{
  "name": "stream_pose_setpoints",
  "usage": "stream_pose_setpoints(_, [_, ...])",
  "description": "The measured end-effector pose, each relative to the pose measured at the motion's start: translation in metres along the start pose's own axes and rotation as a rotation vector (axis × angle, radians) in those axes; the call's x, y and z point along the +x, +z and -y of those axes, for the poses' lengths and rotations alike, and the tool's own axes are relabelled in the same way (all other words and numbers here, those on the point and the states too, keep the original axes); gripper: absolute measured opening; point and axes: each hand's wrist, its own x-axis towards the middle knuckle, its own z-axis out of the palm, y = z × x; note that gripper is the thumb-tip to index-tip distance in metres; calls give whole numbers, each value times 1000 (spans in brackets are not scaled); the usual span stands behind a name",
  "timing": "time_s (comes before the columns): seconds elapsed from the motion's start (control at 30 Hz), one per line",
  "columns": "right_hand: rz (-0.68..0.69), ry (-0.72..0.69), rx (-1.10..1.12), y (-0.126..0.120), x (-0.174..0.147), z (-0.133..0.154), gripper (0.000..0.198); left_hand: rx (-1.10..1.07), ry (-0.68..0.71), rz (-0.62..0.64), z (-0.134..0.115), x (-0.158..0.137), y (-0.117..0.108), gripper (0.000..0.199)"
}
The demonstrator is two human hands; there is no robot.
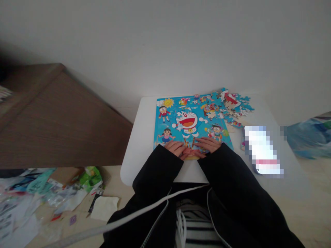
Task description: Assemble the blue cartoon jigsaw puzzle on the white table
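Observation:
On the white table lies a blue cartoon jigsaw puzzle [190, 121], with a large laughing blue-and-white cat in its middle and smaller figures around it. My left hand [176, 148] rests on the lower left part of the puzzle, fingers stretched toward the bottom middle. From the other side, my right hand [210, 144] lies over the lower right part, its fingers also extended. Both hands touch the board near its bottom edge, with a small gap between them. Whether a small piece sits beneath the fingertips is hidden. Loose puzzle pieces [231, 103] are heaped at the upper right corner.
A phone with a blurred-out screen [262, 150] lies at the right of the white table [137, 137]. To the left stands a brown wooden cabinet [77, 127]. Bags and papers [64, 189] litter the floor. A pale cable [129, 217] crosses before my body.

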Motion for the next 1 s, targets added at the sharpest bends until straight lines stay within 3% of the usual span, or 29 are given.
stream_pose_setpoints(0.3, [-10, -20, -19, 3, -1, -5, 24, -104, -15, 18, -2, 2, -10, 21])
stream_pose_setpoints(0.7, [-46, -13, -23, 2, 1, -2, 20, -22, 97, 113, 7, -1, -5, 21])
stream_pose_setpoints(1.0, [11, 4, -20, 4, -2, -7, 23, 37, 10, 79, -3, 1, -3, 20])
